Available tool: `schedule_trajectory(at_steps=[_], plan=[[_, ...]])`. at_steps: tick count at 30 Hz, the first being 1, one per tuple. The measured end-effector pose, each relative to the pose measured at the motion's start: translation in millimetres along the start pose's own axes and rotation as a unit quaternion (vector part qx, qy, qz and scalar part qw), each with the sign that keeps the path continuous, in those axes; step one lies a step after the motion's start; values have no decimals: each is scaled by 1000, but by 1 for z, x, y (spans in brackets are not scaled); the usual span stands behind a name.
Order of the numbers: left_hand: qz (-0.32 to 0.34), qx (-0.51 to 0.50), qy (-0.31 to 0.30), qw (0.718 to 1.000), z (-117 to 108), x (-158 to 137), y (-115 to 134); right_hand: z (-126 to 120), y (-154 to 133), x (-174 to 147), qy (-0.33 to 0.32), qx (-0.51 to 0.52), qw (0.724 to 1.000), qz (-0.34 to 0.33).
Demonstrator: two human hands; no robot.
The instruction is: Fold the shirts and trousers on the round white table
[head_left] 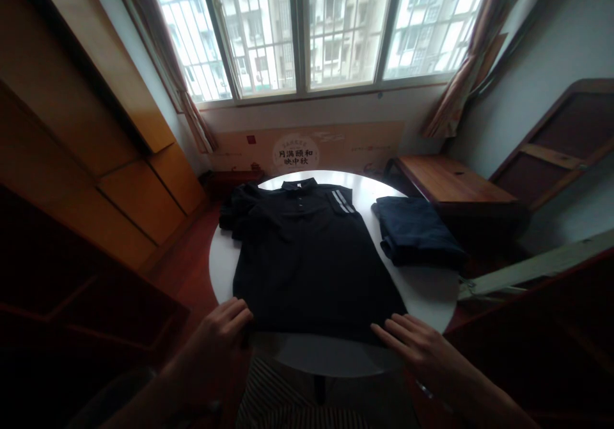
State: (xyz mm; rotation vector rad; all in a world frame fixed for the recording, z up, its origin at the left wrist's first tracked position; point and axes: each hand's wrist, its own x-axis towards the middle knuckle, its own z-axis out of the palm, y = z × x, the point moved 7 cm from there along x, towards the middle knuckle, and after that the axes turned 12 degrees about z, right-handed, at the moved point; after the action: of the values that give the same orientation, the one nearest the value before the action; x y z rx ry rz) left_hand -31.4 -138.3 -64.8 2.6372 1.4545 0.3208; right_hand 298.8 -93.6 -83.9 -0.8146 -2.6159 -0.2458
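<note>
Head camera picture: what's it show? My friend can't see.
A person's left hand and right hand touch the bottom corners of a black shirt laid out on a round white table. Folded dark clothing lies to its right; a window is beyond.

Pale collar mark on the black shirt too small to tell; window cut off above

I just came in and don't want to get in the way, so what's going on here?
A person has a black polo shirt spread out on a round white table, its collar toward the window. The left hand and right hand are at opposite ends of its bottom hem; whether they pinch it is unclear. A folded navy garment lies to the right, and dark cloth lies by the left sleeve.
</note>
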Motion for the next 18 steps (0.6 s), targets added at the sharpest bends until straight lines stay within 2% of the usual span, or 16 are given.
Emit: schedule_trajectory(at_steps=[2, 3, 5, 7, 9, 11, 12, 15, 16, 18], plan=[[-27, -3, 15, 1000, -8, -5, -9, 3, 0, -3, -25, 11, 1000, -5], [-34, -21, -4, 999, -8, -7, -11, 6, -1, -4, -45, 20, 999, -6], [-23, -93, -90, 991, -1, -12, -9, 12, 0, -5, -96, 53, 994, -1], [0, -162, -180, 970, 5, -14, -3, 13, 6, 2, -160, 108, 981, 22], [18, -194, -211, 958, 3, -5, -2, 8, 23, 23, -209, 182, 959, 64], [45, -199, -178, 963, -7, 21, -8, 1, 58, 61, -215, 255, 936, 117], [60, -197, -146, 968, -13, 40, -14, -2, 82, 86, -190, 280, 929, 150], [75, -156, -28, 985, -26, 114, -44, 9, 172, 162, -138, 314, 895, 285], [68, -134, 8, 989, -27, 141, -58, 20, 202, 183, -141, 321, 872, 342], [36, -89, 56, 994, -21, 196, -86, 46, 257, 211, -131, 351, 795, 477]])
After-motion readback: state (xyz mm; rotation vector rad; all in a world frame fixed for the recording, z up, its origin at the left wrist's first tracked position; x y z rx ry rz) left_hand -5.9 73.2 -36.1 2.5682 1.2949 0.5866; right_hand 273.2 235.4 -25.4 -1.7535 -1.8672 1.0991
